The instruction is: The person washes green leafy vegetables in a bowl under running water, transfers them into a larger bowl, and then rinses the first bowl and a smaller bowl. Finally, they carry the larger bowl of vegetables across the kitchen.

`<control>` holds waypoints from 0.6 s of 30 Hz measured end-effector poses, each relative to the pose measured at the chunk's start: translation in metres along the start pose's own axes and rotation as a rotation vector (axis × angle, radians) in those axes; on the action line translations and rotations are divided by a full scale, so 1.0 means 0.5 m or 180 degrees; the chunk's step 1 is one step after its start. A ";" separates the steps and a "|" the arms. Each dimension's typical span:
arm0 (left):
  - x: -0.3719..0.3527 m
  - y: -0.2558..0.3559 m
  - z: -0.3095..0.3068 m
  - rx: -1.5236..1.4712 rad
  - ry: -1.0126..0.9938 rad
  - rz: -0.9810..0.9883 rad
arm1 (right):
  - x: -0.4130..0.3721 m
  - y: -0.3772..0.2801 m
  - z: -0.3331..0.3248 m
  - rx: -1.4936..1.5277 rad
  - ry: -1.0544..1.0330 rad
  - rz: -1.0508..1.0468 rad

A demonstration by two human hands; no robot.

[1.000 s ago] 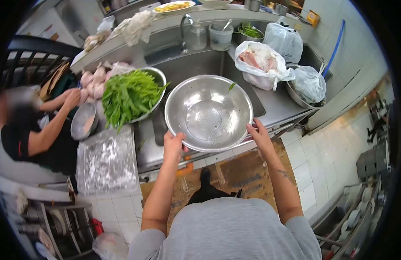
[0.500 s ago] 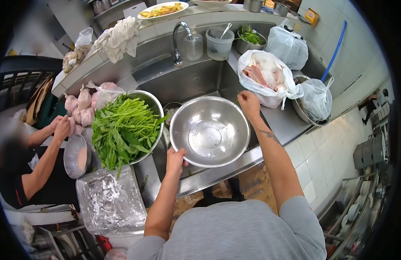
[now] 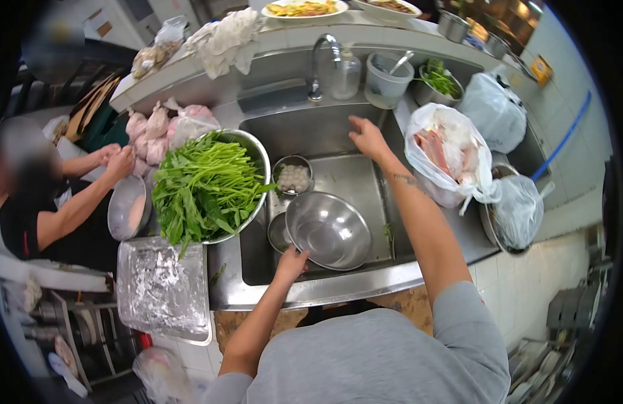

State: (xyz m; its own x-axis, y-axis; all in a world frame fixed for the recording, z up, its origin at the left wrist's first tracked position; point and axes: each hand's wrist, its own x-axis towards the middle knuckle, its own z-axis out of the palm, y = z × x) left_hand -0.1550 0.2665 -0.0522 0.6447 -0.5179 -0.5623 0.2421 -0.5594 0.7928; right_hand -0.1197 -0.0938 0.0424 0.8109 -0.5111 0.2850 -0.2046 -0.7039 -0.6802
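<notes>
With its fingers on the near rim, my left hand (image 3: 291, 264) grips a steel colander (image 3: 333, 232), which sits low in the sink, tilted. My right hand (image 3: 369, 138) is over the back of the sink basin (image 3: 348, 176), fingers stretched out and nothing in them. The curved faucet (image 3: 316, 64) stands behind and to the left of that hand. A small metal pot of pale round balls (image 3: 294, 176) is in the sink beyond the colander, and a metal bowl (image 3: 278, 232) is partly hidden beside it. Left of the sink, a large bowl (image 3: 261, 151) is heaped with leafy green vegetables (image 3: 207, 185).
At left, a co-worker's hands (image 3: 119, 160) work near pink filled bags (image 3: 150, 131) and a grey bowl (image 3: 128, 209). A whitish-smeared tray (image 3: 165, 289) lies in front. On the right are a bag of raw meat (image 3: 449, 151), a plastic tub (image 3: 387, 81) and tied bags (image 3: 493, 111).
The colander has gone down into the sink and tilted, with my left hand still on its rim. My right hand has moved left and back toward the faucet. The view has shifted.
</notes>
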 end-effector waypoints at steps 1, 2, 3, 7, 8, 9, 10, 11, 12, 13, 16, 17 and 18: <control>-0.005 -0.009 -0.001 -0.0069 0.0118 0.0104 | 0.043 -0.005 0.013 0.0024 0.0110 -0.0060; -0.029 0.004 -0.008 -0.0215 0.0251 0.0086 | 0.088 -0.006 0.032 0.0244 0.0224 -0.0080; -0.047 0.014 -0.011 -0.0460 0.0321 0.0121 | 0.133 -0.009 0.053 0.0460 0.0259 -0.0128; -0.116 0.040 -0.036 -0.1439 0.0476 0.0075 | 0.254 -0.038 0.182 0.1836 -0.0289 0.0566; -0.128 0.045 -0.042 -0.1687 0.0505 0.0046 | 0.269 -0.039 0.215 0.1640 -0.0769 0.0310; -0.136 0.045 -0.048 -0.1930 0.0503 0.0016 | 0.273 -0.038 0.239 0.1423 -0.1220 0.0063; -0.139 0.041 -0.059 -0.2166 0.0643 0.0070 | 0.270 -0.034 0.264 0.1188 -0.1639 -0.0169; -0.140 0.045 -0.077 -0.2415 0.0781 0.0174 | 0.254 -0.044 0.275 0.1339 -0.1499 -0.0044; -0.142 0.059 -0.097 -0.2664 0.0956 0.0206 | 0.232 -0.054 0.271 0.1476 -0.1333 0.0076; -0.141 0.073 -0.117 -0.2909 0.1122 0.0256 | 0.210 -0.067 0.263 0.1605 -0.1150 0.0187; -0.121 0.089 -0.177 -0.3524 0.1231 0.0434 | 0.192 -0.008 0.219 0.3957 -0.0309 0.2181; -0.110 0.093 -0.196 -0.3558 0.1165 0.0401 | 0.197 0.032 0.214 0.4731 0.0168 0.2811; -0.096 0.096 -0.213 -0.3588 0.1086 0.0363 | 0.203 0.055 0.201 0.4733 0.0240 0.2794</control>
State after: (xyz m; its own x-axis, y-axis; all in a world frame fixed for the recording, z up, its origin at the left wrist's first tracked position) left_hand -0.0971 0.3331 0.0379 0.8229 -0.2325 -0.5185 0.5633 0.4540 0.6904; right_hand 0.0120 -0.1155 -0.0156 0.7091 -0.5132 -0.4835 0.1402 0.7747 -0.6167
